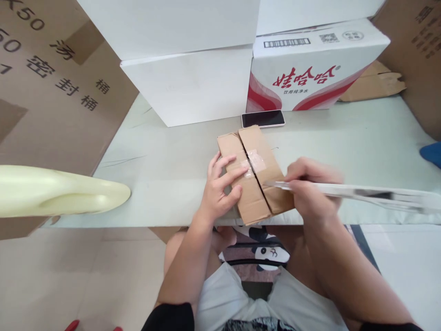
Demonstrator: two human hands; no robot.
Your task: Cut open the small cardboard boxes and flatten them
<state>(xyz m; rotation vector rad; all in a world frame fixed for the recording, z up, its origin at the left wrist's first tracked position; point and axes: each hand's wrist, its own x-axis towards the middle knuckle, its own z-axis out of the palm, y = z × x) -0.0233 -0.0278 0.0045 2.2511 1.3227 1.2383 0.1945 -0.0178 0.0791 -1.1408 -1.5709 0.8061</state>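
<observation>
A small brown cardboard box (253, 193) lies tilted on the table, its two top flaps meeting along a dark gap. Torn clear tape (255, 161) crosses that gap. My left hand (220, 184) rests on the left flap with its fingers spread, touching the box. In my right hand (313, 184), closed, is a long whitish utility knife (365, 194), blurred by motion. Its thin tip points left, at the right flap near the gap. Whether the blade touches the cardboard I cannot tell.
Behind the box lie a phone (263, 118) and white cartons (193, 87), one with red print (306, 82). A large brown carton (51, 92) stands at left, near a pale yellow curved object (69, 191). Something blue (432, 154) shows at the right edge.
</observation>
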